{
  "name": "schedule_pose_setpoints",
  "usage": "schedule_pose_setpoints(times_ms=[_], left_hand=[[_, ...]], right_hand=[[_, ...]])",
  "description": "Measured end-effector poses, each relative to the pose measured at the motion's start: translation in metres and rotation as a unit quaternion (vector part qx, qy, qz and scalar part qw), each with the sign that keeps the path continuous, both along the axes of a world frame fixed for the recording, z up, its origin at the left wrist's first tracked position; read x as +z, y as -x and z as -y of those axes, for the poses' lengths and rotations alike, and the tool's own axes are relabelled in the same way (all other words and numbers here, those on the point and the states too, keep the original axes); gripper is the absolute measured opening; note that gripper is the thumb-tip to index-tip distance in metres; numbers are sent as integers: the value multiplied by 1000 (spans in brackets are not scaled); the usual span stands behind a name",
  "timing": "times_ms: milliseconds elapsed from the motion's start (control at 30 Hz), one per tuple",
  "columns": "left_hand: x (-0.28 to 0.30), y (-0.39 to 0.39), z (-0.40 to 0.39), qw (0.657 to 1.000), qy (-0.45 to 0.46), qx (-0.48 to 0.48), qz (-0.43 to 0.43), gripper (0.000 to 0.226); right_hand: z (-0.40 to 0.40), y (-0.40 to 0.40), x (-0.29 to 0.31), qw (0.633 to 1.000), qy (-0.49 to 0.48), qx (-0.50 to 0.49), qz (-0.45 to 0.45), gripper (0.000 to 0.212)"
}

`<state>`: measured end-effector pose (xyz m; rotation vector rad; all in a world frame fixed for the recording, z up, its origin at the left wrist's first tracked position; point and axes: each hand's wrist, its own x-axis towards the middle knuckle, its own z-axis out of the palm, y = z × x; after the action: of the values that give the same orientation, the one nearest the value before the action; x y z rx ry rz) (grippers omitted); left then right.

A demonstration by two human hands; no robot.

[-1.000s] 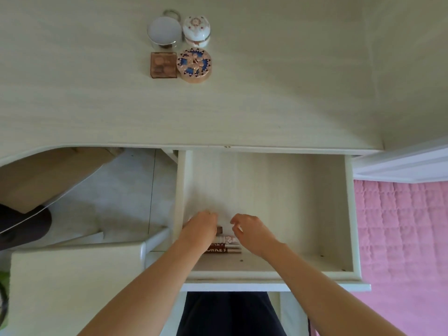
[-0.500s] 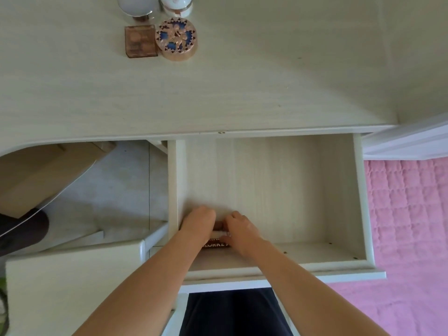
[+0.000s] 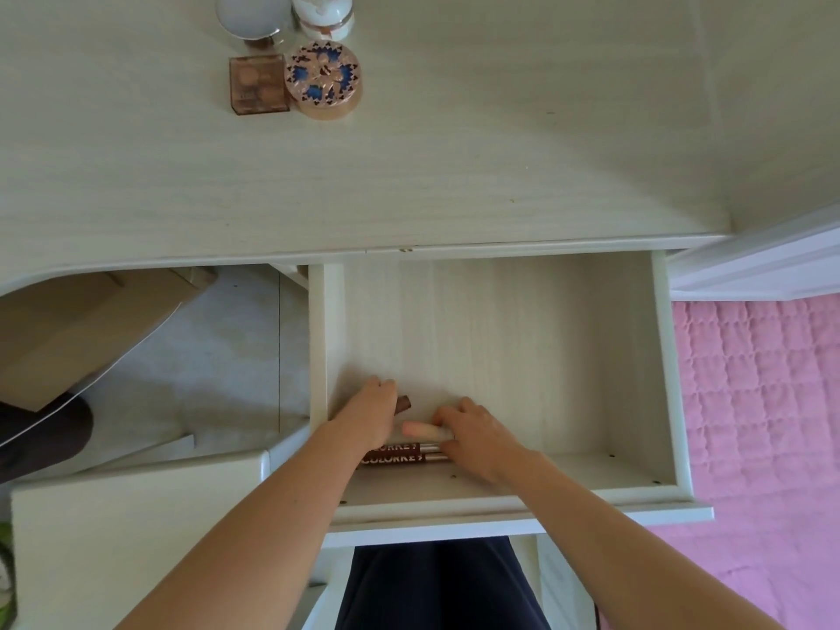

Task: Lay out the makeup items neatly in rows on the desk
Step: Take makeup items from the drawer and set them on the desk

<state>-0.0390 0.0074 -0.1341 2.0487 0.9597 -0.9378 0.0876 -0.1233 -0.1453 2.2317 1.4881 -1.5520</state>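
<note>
Head view is showing both our hands inside the open drawer [image 3: 663, 356], at its near left corner, where the last makeup items are lying. Our left hand [image 3: 370, 418] is curling its fingers over a small brown tube [image 3: 403, 403], whose end is sticking out to the right of the hand; it seems to be holding it, though the palm is hiding most of the tube. Our right hand [image 3: 477, 436] is resting on a pale peach stick [image 3: 425, 430], with the fingers bent around its right end. Just in front of these, two brown lettered tubes [image 3: 402, 453] are lying side by side, partly under both hands.

On the desk [image 3: 454, 175], four items are already standing in two short rows near the far edge: a white round compact [image 3: 252, 15], a white decorated jar [image 3: 322, 13], a square brown palette [image 3: 258, 84] and a round blue-and-gold case [image 3: 323, 79].

To do this step well, we are advising a firm grip on one item in each hand before lifting, because round tubes are rolling easily. We should be lifting straight up, clear of the drawer front, and then be setting them below the palette, parallel and evenly apart, so that a third row is beginning. The lettered tubes can be waiting for a second trip.
</note>
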Motion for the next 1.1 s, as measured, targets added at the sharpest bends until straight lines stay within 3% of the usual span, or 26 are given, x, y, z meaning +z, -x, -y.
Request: schedule_pose_setpoints(times_ms=[200, 300, 467, 600, 767, 900, 1100], left_hand=[[-1, 3, 9, 997, 53, 50, -18, 29], [-3, 3, 16, 997, 66, 30, -34, 23], [-11, 3, 25, 999, 15, -36, -22, 23], [-14, 0, 23, 996, -36, -79, 2, 8], [-12, -3, 12, 991, -93, -78, 56, 10], [-12, -5, 3, 994, -66, -44, 72, 8], [-14, -4, 6, 990, -83, -100, 62, 15]], right_hand=[[8, -15, 7, 1000, -3, -1, -15, 8], [7, -15, 9, 1000, 9, -12, -25, 6], [3, -10, 12, 998, 45, 6, -37, 12], [-1, -2, 14, 998, 39, 34, -27, 17], [-6, 11, 15, 993, 3, 117, 18, 23], [-9, 17, 12, 992, 3, 125, 15, 21], [-14, 21, 4, 994, 24, 111, -12, 26]])
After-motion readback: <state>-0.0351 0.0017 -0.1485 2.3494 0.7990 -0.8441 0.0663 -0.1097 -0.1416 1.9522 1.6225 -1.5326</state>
